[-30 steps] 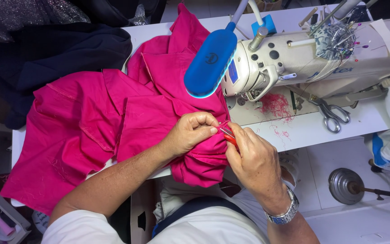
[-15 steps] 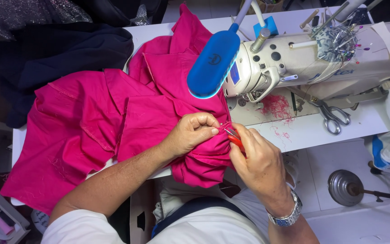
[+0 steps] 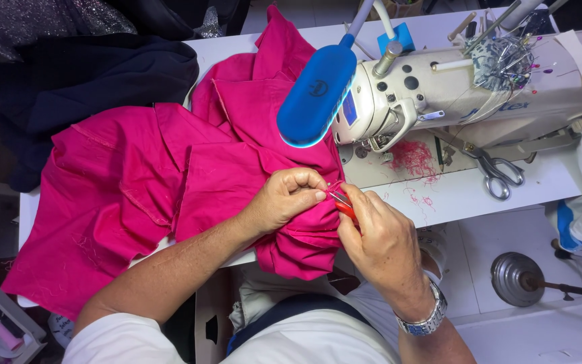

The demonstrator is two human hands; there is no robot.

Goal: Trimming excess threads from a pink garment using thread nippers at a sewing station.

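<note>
A bright pink garment (image 3: 149, 182) lies spread over the white sewing table (image 3: 473, 195) and hangs off its near edge. My left hand (image 3: 284, 199) pinches a fold of the pink cloth at the table's front edge. My right hand (image 3: 382, 243) holds a small red-handled cutting tool (image 3: 343, 202), its metal tip touching the fabric right by my left thumb. The two hands are almost touching. A silver watch sits on my right wrist.
A cream sewing machine (image 3: 479, 87) stands at the back right, with a blue lamp head (image 3: 314, 94) reaching over the cloth. Scissors (image 3: 496, 172) and pink thread scraps (image 3: 412, 158) lie on the machine bed. Dark fabric (image 3: 89, 81) is piled at the left.
The view has shifted slightly. Both hands stay at the same fold of pink cloth, with only small movement of the fingers and tool.
</note>
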